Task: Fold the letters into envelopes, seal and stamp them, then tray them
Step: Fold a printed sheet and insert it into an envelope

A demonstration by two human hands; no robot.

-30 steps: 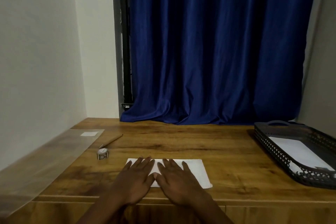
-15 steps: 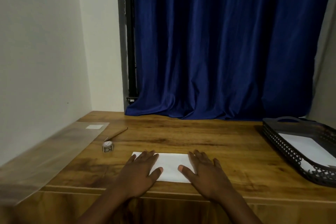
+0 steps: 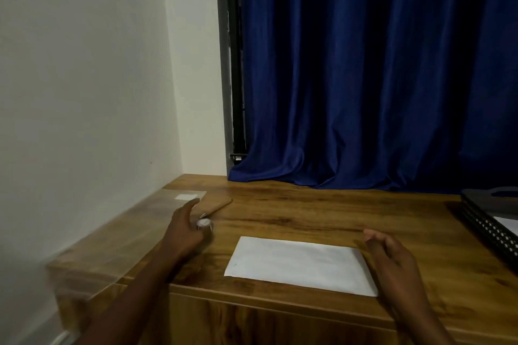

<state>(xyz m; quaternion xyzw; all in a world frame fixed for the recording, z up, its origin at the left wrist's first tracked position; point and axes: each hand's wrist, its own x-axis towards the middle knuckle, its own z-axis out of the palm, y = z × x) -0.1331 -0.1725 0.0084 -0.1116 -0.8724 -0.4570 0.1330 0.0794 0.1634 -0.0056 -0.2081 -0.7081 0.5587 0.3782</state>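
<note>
Wooden desk [image 3: 308,213] bears envelope [image 3: 301,265], pen [image 3: 217,208], tray [image 3: 487,228]; both hands loose, empty.

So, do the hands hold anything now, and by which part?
Nothing is clearly held. The left hand reaches at the small stamp roll; the right hand hovers open beside the white envelope.

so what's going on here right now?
A person is at a wooden desk doing envelope work. A white envelope lies flat near the front edge, with neither hand on it. The left hand reaches toward a small roll of stamps beside a pen; whether it touches the roll is unclear. The right hand hovers open at the envelope's right end. A dark tray at the right already holds white paper.
</note>
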